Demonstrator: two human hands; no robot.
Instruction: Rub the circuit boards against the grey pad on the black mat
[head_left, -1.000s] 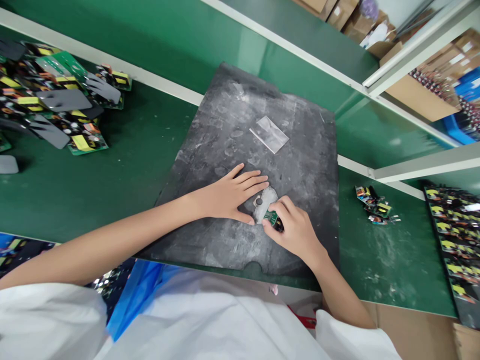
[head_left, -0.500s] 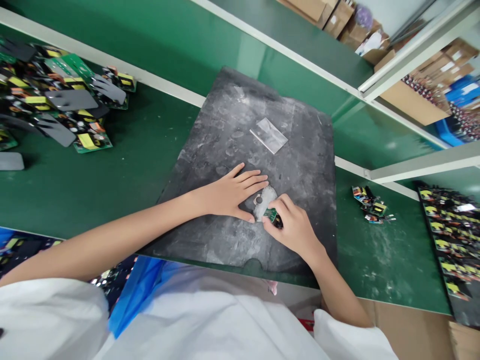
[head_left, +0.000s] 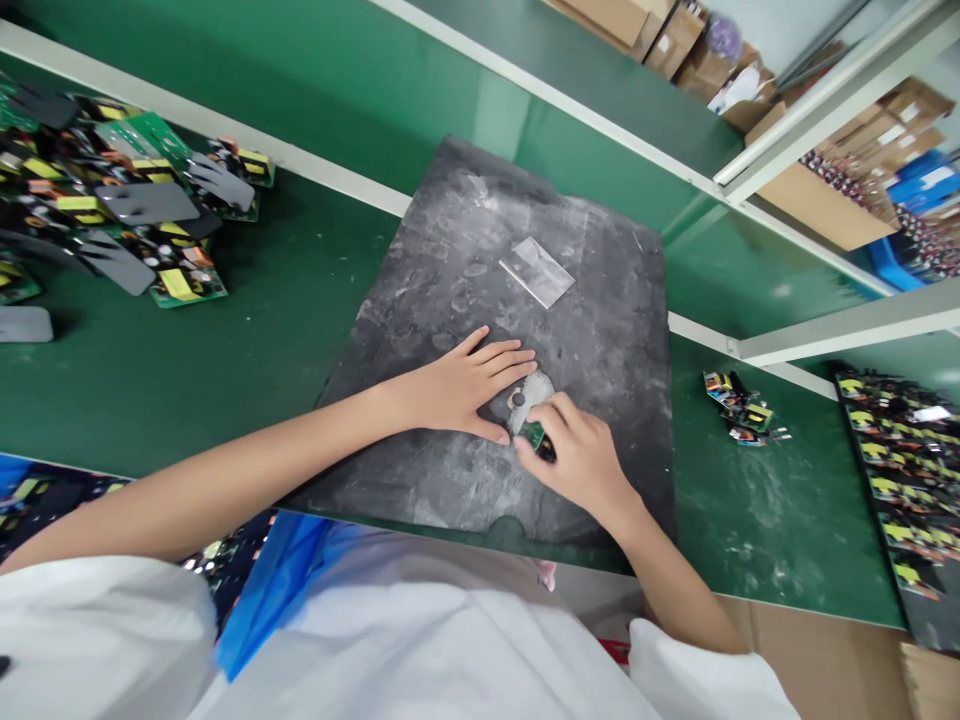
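Observation:
My left hand (head_left: 469, 388) lies flat with fingers spread on a dark, scuffed mat (head_left: 450, 480). Its fingertips rest at the edge of a pale grey plate (head_left: 534, 389) with a hole in it. My right hand (head_left: 576, 450) is curled round a small green circuit board (head_left: 533, 433), pinched between thumb and fingers over the plate's lower part; the palm side of the board is hidden. A flat, clear-looking rectangular piece (head_left: 538, 272) lies farther back on the mat.
Circuit boards with grey metal plates (head_left: 146, 203) are heaped at the left of the green table (head_left: 300, 290). A few assembled parts (head_left: 748, 408) lie at the right, beside a tray of boards (head_left: 892, 480). White rails (head_left: 832, 340) cross the back right.
My right hand has shifted slightly left with the small circuit board, farther over the grey plate. My left hand has stayed in place.

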